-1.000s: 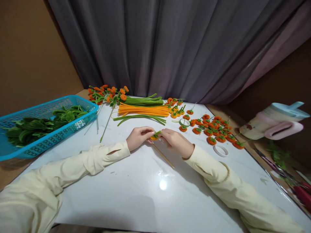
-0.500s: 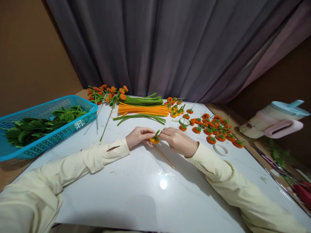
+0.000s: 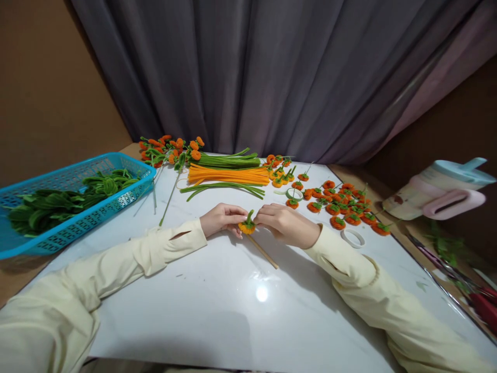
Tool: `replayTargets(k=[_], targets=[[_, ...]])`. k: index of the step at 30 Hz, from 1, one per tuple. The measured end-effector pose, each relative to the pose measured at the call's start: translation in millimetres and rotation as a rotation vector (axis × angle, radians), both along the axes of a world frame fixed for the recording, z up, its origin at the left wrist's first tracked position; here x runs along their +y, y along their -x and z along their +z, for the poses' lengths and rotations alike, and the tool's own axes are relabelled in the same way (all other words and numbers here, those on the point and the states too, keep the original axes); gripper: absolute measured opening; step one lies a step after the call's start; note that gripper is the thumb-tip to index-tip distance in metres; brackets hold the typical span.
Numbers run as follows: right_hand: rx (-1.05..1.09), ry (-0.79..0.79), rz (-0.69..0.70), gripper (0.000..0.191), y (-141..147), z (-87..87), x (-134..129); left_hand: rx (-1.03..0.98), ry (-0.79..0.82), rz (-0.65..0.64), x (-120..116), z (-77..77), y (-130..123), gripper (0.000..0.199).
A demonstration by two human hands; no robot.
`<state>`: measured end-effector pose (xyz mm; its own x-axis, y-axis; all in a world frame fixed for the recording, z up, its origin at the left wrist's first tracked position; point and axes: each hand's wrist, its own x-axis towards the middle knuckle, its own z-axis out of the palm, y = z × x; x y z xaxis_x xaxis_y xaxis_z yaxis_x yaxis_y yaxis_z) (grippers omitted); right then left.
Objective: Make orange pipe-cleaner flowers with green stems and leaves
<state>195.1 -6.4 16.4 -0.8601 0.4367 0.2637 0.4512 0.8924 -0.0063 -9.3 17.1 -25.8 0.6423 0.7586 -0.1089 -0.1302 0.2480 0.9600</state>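
Between my hands is a small yellow-orange pipe-cleaner pumpkin (image 3: 246, 228) with a green stem standing up from its top. My left hand (image 3: 222, 217) pinches it from the left side. The fingers of my right hand (image 3: 286, 225) are closed at its right edge, touching it; their tips are partly hidden. A thin wooden stick (image 3: 264, 253) lies on the white tabletop (image 3: 194, 311) just below the pumpkin, its upper end close under it.
Orange pipe cleaners (image 3: 229, 175) and green ones (image 3: 233, 162) lie behind my hands. Several finished pumpkins (image 3: 341, 199) and a tape roll (image 3: 352, 239) sit right. A blue basket (image 3: 97, 215) with green leaves stands left. A tumbler (image 3: 438, 189) is far right.
The pumpkin has tilted so more of its yellow-orange side and green top show. My right hand has shifted slightly to the right; my left hand stays nearly in place.
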Motion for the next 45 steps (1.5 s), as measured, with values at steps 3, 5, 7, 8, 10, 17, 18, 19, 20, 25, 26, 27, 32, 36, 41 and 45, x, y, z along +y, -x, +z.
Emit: replayTargets(k=[3, 5, 7, 8, 10, 17, 18, 19, 20, 25, 26, 27, 32, 36, 41, 45], targets=[[-0.004, 0.04, -0.044, 0.016, 1, 2.9, -4, 0.018, -0.046, 0.06, -2, 0.9, -3, 0.043], [0.005, 0.064, -0.092, 0.016, 3, 3.1, -7, 0.051, -0.085, 0.094, -5, 0.7, -5, 0.042], [0.029, 0.085, -0.146, 0.017, 6, 1.4, -11, 0.077, -0.121, 0.121, -7, -0.2, -6, 0.041], [0.052, 0.1, -0.17, 0.017, 8, -0.2, -12, 0.082, -0.139, 0.135, -7, -0.8, -7, 0.04], [0.13, 0.162, -0.201, 0.016, 11, -3.6, -13, 0.083, -0.165, 0.162, -8, -1.9, -7, 0.041], [0.333, 0.59, -0.156, 0.012, 5, -2.5, 0, 0.025, -0.086, 0.183, -3, -2.8, -6, 0.037], [0.334, 0.63, -0.131, 0.013, 3, -1.2, 2, 0.01, -0.064, 0.172, -3, -2.5, -6, 0.036], [0.341, 0.645, -0.113, 0.015, 1, -0.3, 4, 0.0, -0.048, 0.157, -3, -2.2, -5, 0.034], [0.353, 0.632, -0.103, 0.015, -1, 0.1, 5, -0.007, -0.04, 0.14, -3, -1.8, -5, 0.033], [0.382, 0.381, -0.078, 0.015, 1, -5.5, 7, 0.015, -0.037, 0.066, -5, 0.4, -3, 0.03], [0.377, 0.355, -0.066, 0.017, 3, -7.2, 7, 0.028, -0.038, 0.054, -5, 0.8, -2, 0.032], [0.374, 0.341, -0.059, 0.019, 4, -8.8, 6, 0.042, -0.041, 0.039, -6, 1.1, -2, 0.034], [0.345, 0.321, -0.047, 0.022, 7, -13.2, 6, 0.111, -0.063, -0.06, -7, 1.0, -3, 0.039], [0.279, 0.321, -0.058, 0.022, 9, -15.7, 5, 0.115, -0.047, -0.045, -8, -0.6, -5, 0.039], [0.249, 0.358, -0.176, 0.026, 11, -16.5, 4, 0.13, -0.044, 0.008, -9, -2.0, -6, 0.044], [0.266, 0.465, -0.335, 0.019, 11, -13.5, 2, 0.12, -0.049, 0.064, -11, -1.5, -7, 0.042]])
